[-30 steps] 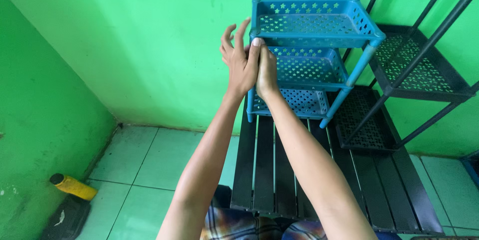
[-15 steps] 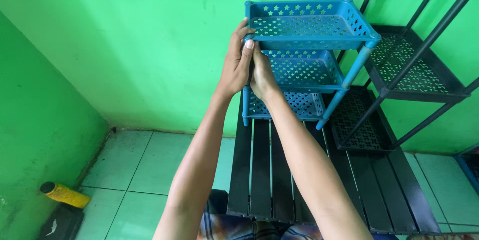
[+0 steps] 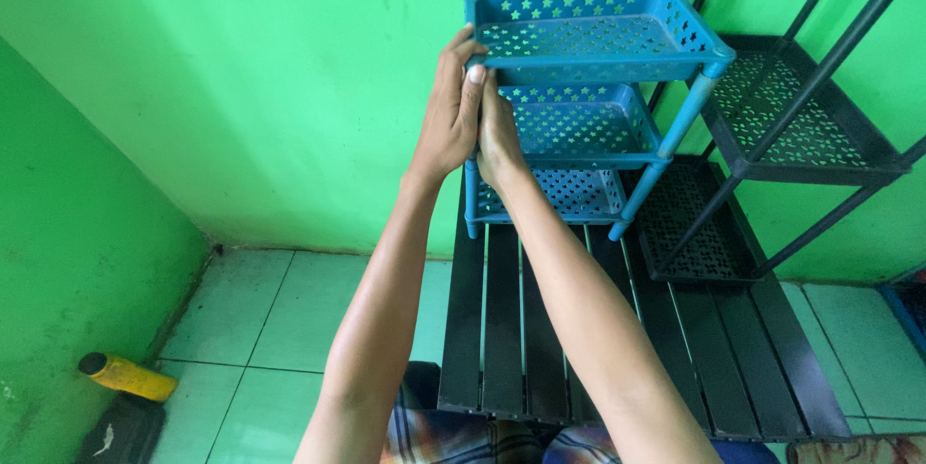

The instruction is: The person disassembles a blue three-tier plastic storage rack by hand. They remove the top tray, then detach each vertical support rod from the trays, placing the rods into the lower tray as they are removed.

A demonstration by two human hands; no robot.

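Blue plastic rack (image 3: 588, 88) right in front of me, three star-punched tiers stacked one over another, standing at the far end of the black slatted bench (image 3: 540, 329) up against the green wall (image 3: 270, 88). My left hand (image 3: 446, 122) is on the rack's near left corner, fingers curled together and wrapped around the corner post just under the top tray, thumb pressed up against the tray's rim. My right hand (image 3: 497, 141) sits tucked just behind and below the left, touching it, closed on that same post at the level of the middle tray; its fingertips are hidden behind the left hand, so I can only say the grip looks closed. Both forearms reach out side by side over the bench slats. Just to the right of the blue rack stands a black metal shelf (image 3: 801, 117) with perforated trays and slanted bars, its lowest tray resting on the bench. Down on the pale tiled floor (image 3: 280, 329), off to the left near the wall, lies a yellow bottle with a black cap (image 3: 125, 375)
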